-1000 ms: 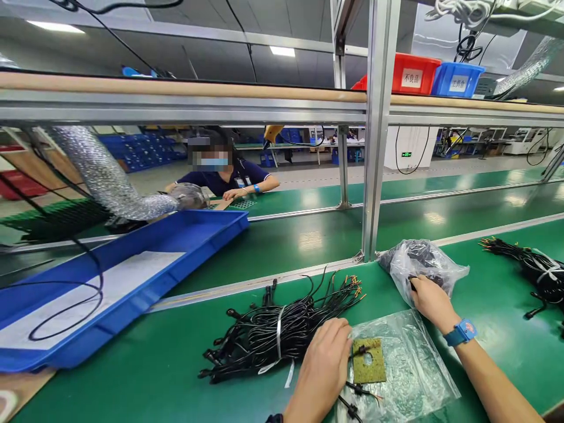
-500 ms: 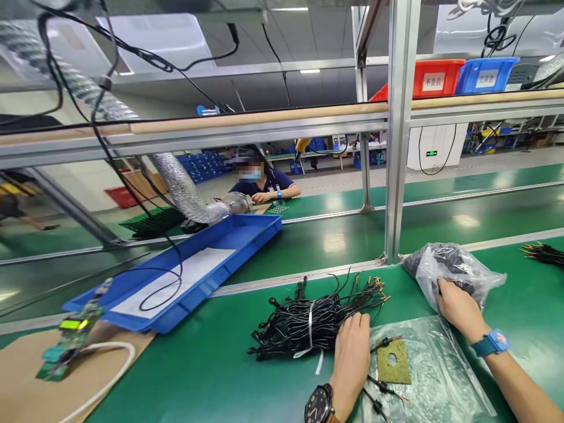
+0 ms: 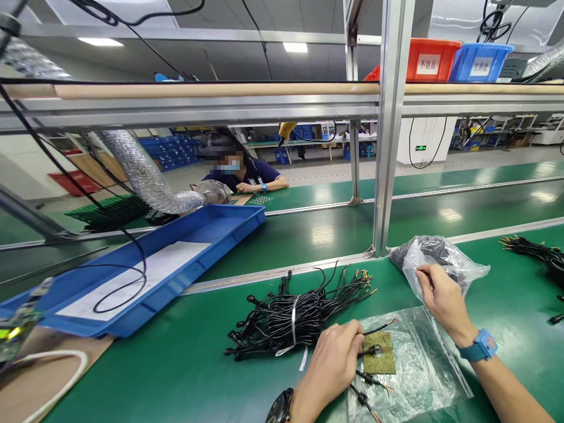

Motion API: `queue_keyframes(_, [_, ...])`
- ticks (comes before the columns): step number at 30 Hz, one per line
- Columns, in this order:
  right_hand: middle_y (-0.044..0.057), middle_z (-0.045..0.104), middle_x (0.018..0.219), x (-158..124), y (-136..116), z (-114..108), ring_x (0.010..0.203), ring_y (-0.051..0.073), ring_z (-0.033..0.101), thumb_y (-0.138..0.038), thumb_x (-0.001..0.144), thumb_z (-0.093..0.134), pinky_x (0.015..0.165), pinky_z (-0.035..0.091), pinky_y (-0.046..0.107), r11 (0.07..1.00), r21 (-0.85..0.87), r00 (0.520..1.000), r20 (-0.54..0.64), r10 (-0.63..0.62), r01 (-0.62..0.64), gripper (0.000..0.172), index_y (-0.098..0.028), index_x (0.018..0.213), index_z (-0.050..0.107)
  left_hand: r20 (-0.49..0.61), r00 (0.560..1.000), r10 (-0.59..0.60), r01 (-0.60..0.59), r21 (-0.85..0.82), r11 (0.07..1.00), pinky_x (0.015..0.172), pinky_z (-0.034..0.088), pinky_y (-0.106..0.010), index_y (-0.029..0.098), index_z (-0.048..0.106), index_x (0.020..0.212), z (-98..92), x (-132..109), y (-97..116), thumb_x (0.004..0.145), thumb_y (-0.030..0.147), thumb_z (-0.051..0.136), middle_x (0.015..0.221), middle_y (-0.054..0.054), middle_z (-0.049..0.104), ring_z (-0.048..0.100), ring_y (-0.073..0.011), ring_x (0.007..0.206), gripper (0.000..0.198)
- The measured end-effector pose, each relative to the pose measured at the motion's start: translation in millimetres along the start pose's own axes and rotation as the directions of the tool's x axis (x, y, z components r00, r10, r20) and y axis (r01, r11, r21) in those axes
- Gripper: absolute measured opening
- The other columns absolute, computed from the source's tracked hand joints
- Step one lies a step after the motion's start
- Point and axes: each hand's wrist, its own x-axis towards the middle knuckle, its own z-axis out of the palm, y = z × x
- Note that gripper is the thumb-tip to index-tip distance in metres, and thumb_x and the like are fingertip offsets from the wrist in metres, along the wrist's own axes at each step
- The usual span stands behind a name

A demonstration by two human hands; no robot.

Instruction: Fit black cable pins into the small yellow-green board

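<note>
My left hand [image 3: 337, 358] is closed on a short black cable [image 3: 379, 326], whose bare wire end sticks out past the fingertips. Under it lies a square yellow-green sponge [image 3: 382, 359] on a clear plastic bag [image 3: 423, 367]. More short cables with black grommets [image 3: 362, 398] lie by my left wrist. A bundle of long black cables [image 3: 286, 320], tied with a white band, is just beyond that hand. My right hand [image 3: 445, 299] has its fingers pinched at the near side of a clear bag of dark parts [image 3: 429, 252]; what they hold is hidden.
A long blue tray [image 3: 189, 285] with white paper stands at left, near a circuit board [image 3: 17, 335]. A metal post [image 3: 388, 135] rises behind the bench. More black cables [image 3: 540, 252] lie at far right. A co-worker [image 3: 242, 170] sits across.
My left hand has gone from resting beside the bundle to gripping a short cable over the sponge. My right hand has drawn back slightly from inside the bag. The view has turned right.
</note>
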Motion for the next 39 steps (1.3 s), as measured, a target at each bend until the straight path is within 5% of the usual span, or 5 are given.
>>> queue_keyframes(5, [0.006,0.071,0.091,-15,-27,10,0.077,0.021,0.067,-0.035,0.108,0.043,0.071,0.048,0.031,0.959,0.261,0.949,0.259,-0.177,0.108,0.022,-0.02,0.108,0.059,0.129,0.991,-0.035,0.028,0.062,0.998,0.07,0.037,-0.031,0.023,0.057,0.091,-10.6,-8,1,0.103,0.023,0.039,0.077,-0.001,0.065,0.061,-0.0206,0.074,0.021])
queue_keyframes(11, [0.006,0.071,0.092,-28,-44,18,0.081,0.021,0.066,-0.032,0.107,0.042,0.071,0.047,0.031,0.95,0.306,0.863,0.459,-0.211,0.07,0.019,-0.021,0.106,0.057,0.144,0.99,0.008,-0.027,0.132,0.991,0.068,0.033,-0.032,0.023,0.055,0.086,-10.5,-9,4,0.101,0.024,0.047,0.08,0.0,0.066,0.062,-0.0209,0.077,0.017])
queue_keyframes(21, [0.004,0.069,0.088,-29,-45,21,0.078,0.021,0.065,-0.032,0.108,0.039,0.068,0.042,0.03,0.962,0.263,0.84,0.503,-0.201,0.073,0.019,-0.022,0.106,0.055,0.077,0.994,0.078,-0.085,0.085,0.993,0.071,0.039,-0.03,0.022,0.048,0.084,-5.0,-4,7,0.103,0.021,0.038,0.089,-0.003,0.061,0.058,-0.0204,0.084,0.021])
queue_keyframes(32, [0.005,0.068,0.089,-32,-50,19,0.082,0.02,0.064,-0.033,0.108,0.039,0.073,0.046,0.03,0.912,0.41,0.853,0.469,-0.229,0.019,0.024,-0.022,0.101,0.059,0.137,0.99,-0.025,-0.011,0.261,0.965,0.063,0.031,-0.032,0.023,0.055,0.083,-4.5,-6,6,0.101,0.021,0.045,0.08,0.0,0.066,0.065,-0.0215,0.076,0.02])
queue_keyframes(39, [0.007,0.067,0.093,-31,-56,13,0.087,0.02,0.062,-0.032,0.107,0.041,0.08,0.048,0.031,0.849,0.515,0.713,0.551,-0.433,0.118,0.025,-0.02,0.101,0.062,0.136,0.99,-0.048,0.006,0.291,0.957,0.063,0.032,-0.032,0.022,0.057,0.084,-1.4,-5,4,0.098,0.018,0.047,0.084,-0.001,0.066,0.067,-0.0216,0.077,0.018])
